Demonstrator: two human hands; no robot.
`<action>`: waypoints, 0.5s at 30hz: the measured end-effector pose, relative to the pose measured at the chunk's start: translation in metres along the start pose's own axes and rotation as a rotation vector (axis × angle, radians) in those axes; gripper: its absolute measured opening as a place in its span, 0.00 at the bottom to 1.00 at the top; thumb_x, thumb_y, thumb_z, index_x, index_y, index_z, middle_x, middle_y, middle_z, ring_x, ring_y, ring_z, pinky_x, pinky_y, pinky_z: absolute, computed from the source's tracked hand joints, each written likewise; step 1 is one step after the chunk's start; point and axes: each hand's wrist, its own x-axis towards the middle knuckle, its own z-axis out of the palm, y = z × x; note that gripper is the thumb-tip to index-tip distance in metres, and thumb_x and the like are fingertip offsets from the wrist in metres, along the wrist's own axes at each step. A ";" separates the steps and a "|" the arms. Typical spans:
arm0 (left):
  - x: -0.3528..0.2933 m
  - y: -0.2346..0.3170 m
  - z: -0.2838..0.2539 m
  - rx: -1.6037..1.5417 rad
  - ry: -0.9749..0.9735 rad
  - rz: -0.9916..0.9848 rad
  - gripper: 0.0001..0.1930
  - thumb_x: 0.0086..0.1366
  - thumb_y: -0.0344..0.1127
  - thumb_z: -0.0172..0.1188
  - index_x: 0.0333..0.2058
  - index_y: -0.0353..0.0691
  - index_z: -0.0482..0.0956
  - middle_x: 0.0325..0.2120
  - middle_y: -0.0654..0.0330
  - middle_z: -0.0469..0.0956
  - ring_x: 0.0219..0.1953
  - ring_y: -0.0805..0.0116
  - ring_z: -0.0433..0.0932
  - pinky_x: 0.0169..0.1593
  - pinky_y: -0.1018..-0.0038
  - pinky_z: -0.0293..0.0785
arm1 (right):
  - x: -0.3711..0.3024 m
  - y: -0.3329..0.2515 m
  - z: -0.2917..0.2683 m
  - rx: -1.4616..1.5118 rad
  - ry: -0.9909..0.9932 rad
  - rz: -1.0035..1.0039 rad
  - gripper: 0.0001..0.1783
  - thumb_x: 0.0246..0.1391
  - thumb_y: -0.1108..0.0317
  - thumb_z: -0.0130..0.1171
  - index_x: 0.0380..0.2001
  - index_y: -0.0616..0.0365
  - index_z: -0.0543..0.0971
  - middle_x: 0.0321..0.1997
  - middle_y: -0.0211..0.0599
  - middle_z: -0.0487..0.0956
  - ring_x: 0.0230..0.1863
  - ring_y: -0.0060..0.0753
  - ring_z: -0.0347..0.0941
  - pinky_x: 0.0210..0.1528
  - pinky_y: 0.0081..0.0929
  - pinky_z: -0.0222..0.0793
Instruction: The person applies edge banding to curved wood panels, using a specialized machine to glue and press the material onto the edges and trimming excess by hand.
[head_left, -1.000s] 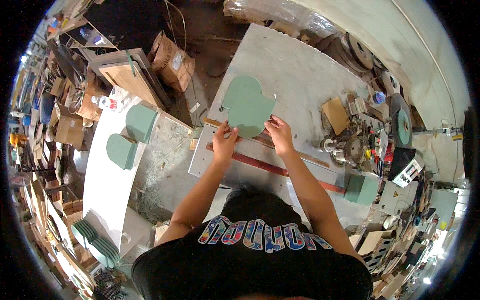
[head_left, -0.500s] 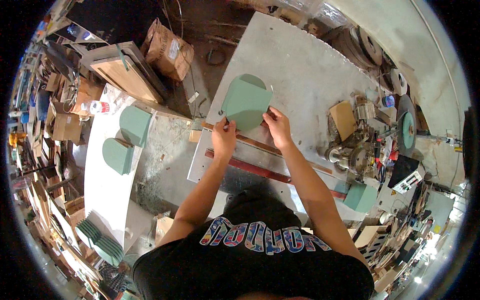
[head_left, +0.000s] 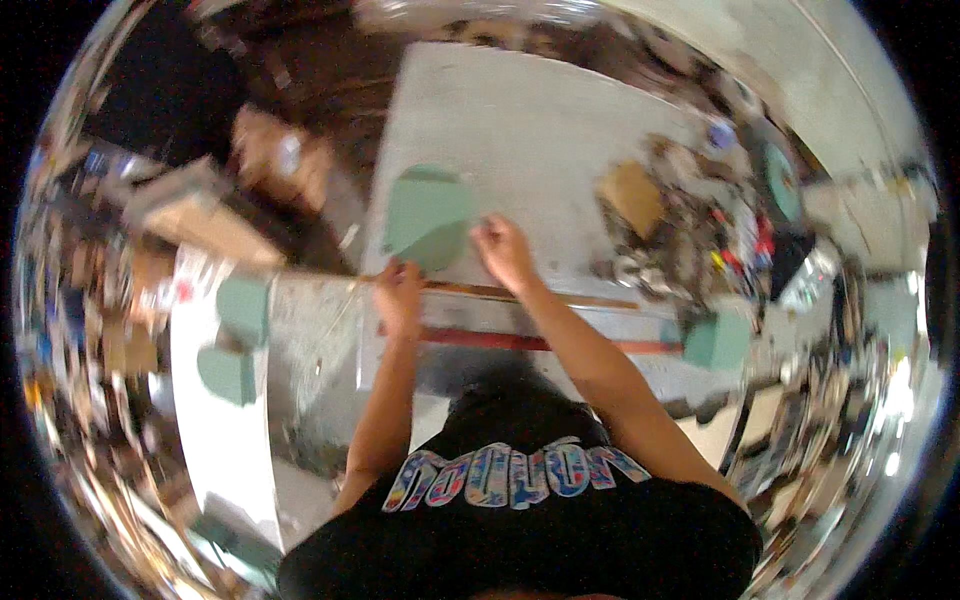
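Observation:
On the grey worktable (head_left: 520, 130) lies a flat green piece (head_left: 430, 205) with rounded ends, seemingly two overlapping layers, one shade darker at the lower right. At its lower left edge my left hand (head_left: 400, 295) is closed, the fingertips pinching the rim. My right hand (head_left: 505, 255) is curled shut close by the right edge. Blur hides whether it touches the piece or holds something small. A brown strip (head_left: 560, 297) runs along the table under my forearms, and a red strip (head_left: 490, 340) lies nearer to me.
More green pieces (head_left: 720, 340) sit at the table's right end. Others (head_left: 228, 373) rest on a white curved board (head_left: 200, 440) at my left. A brown cardboard piece (head_left: 630, 198) and cluttered metal tools stand to the right. Wooden panels (head_left: 205, 220) lean at the far left.
The whole view has turned and become blurred. The green piece's layers now look more closely aligned. My right hand has shifted slightly off its right edge; my left stays at the lower rim.

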 end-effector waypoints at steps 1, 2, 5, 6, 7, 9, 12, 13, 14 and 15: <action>-0.012 0.017 -0.004 0.071 -0.005 -0.028 0.17 0.73 0.34 0.64 0.52 0.24 0.82 0.41 0.49 0.84 0.35 0.70 0.83 0.35 0.72 0.83 | -0.012 -0.006 -0.006 0.065 -0.009 0.011 0.22 0.65 0.60 0.70 0.57 0.63 0.83 0.43 0.47 0.86 0.41 0.44 0.83 0.47 0.42 0.79; -0.009 0.004 -0.010 -0.010 -0.021 -0.018 0.18 0.73 0.34 0.65 0.54 0.25 0.81 0.42 0.50 0.84 0.34 0.70 0.82 0.35 0.71 0.81 | -0.021 0.002 -0.010 0.046 0.018 -0.036 0.22 0.65 0.61 0.69 0.58 0.62 0.83 0.40 0.42 0.86 0.40 0.37 0.82 0.45 0.39 0.79; -0.038 -0.007 -0.002 -0.316 -0.027 -0.032 0.27 0.72 0.35 0.67 0.64 0.28 0.72 0.46 0.54 0.78 0.36 0.65 0.79 0.40 0.67 0.79 | -0.063 0.032 -0.035 -0.036 0.137 -0.207 0.21 0.63 0.66 0.69 0.58 0.56 0.85 0.36 0.36 0.85 0.37 0.30 0.81 0.42 0.33 0.77; -0.038 -0.029 -0.003 -0.101 0.030 0.105 0.29 0.72 0.35 0.67 0.66 0.29 0.70 0.47 0.54 0.76 0.38 0.64 0.78 0.42 0.66 0.78 | -0.083 0.034 -0.051 -0.013 0.102 -0.165 0.20 0.63 0.66 0.69 0.57 0.55 0.85 0.35 0.36 0.84 0.36 0.31 0.80 0.42 0.33 0.77; -0.029 -0.064 -0.004 0.108 0.101 0.252 0.31 0.72 0.35 0.67 0.68 0.30 0.68 0.47 0.53 0.74 0.40 0.63 0.77 0.44 0.65 0.78 | -0.104 0.031 -0.067 0.015 0.055 -0.130 0.19 0.63 0.67 0.69 0.56 0.54 0.86 0.35 0.36 0.84 0.35 0.31 0.80 0.42 0.33 0.77; -0.033 -0.074 0.015 0.316 0.115 0.376 0.33 0.72 0.34 0.67 0.70 0.31 0.66 0.48 0.53 0.72 0.44 0.62 0.75 0.49 0.64 0.77 | -0.147 0.038 -0.096 0.031 0.040 -0.054 0.17 0.63 0.67 0.69 0.55 0.54 0.87 0.35 0.36 0.84 0.35 0.31 0.80 0.41 0.33 0.77; -0.098 -0.040 0.054 0.229 -0.099 0.198 0.31 0.73 0.33 0.64 0.70 0.33 0.68 0.49 0.53 0.71 0.47 0.62 0.74 0.52 0.65 0.75 | -0.207 0.046 -0.150 0.015 0.141 0.076 0.15 0.64 0.68 0.69 0.53 0.56 0.87 0.36 0.36 0.86 0.34 0.29 0.80 0.41 0.32 0.78; -0.114 -0.037 0.066 0.234 -0.157 0.217 0.29 0.73 0.33 0.64 0.69 0.34 0.70 0.48 0.54 0.72 0.46 0.63 0.75 0.51 0.66 0.75 | -0.222 0.033 -0.172 0.030 0.177 0.116 0.14 0.65 0.67 0.69 0.52 0.56 0.87 0.37 0.37 0.86 0.35 0.29 0.80 0.41 0.31 0.78; -0.126 -0.038 0.077 0.241 -0.220 0.232 0.27 0.73 0.33 0.64 0.68 0.35 0.72 0.48 0.55 0.74 0.45 0.64 0.75 0.49 0.67 0.76 | -0.238 0.027 -0.193 0.045 0.214 0.162 0.14 0.65 0.67 0.69 0.52 0.57 0.87 0.38 0.37 0.87 0.35 0.28 0.81 0.41 0.30 0.78; -0.140 -0.040 0.089 0.246 -0.281 0.242 0.25 0.73 0.33 0.63 0.67 0.36 0.75 0.47 0.57 0.75 0.44 0.65 0.76 0.48 0.68 0.76 | -0.249 0.029 -0.216 0.019 0.270 0.126 0.13 0.66 0.67 0.68 0.52 0.58 0.87 0.41 0.40 0.88 0.38 0.33 0.83 0.43 0.34 0.79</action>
